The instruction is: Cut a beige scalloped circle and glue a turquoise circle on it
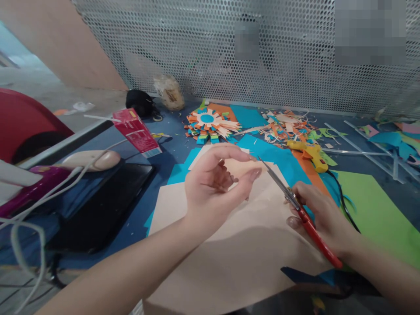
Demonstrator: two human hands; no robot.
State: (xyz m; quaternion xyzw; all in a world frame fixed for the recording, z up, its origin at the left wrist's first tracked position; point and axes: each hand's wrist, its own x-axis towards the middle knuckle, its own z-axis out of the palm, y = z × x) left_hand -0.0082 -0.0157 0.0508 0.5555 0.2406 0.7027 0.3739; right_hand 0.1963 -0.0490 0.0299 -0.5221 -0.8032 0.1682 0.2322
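Near the table's (135,211) front edge, my left hand (216,188) pinches pale paper (241,167), my right hand (324,214) grips scissors (306,220): trimming, I judge, needing a steady pinch next.

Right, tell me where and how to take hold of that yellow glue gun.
Probably best to take the yellow glue gun by its handle, coming from the near right. It lies with its front end pointing left, while the handle slants nearer the person and ends at the black cord. That side should also avoid the blades of the red-handled scissors.
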